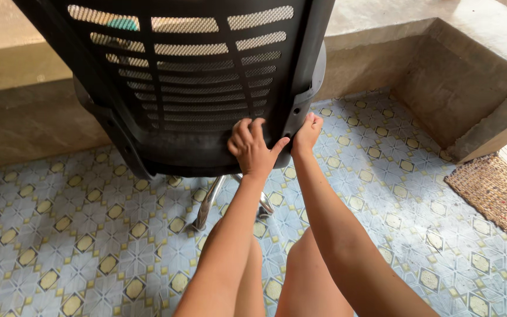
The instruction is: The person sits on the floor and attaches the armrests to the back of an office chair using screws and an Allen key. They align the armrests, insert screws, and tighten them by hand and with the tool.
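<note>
A black office chair [195, 88] with a slatted mesh backrest stands in front of me, seen from behind. My left hand [252, 147] grips the lower edge of the backrest, fingers curled over the black plastic. Just to the right, my right hand [307, 132] holds the backrest's right side frame near its bottom corner. The chair's chrome base legs [209, 202] show beneath the seat. My bare knees are visible at the bottom of the view.
The floor [77, 235] is patterned tile in blue, white and yellow. A low concrete ledge [19, 117] runs behind the chair and turns along the right. A woven brown mat [500, 194] lies at the right edge.
</note>
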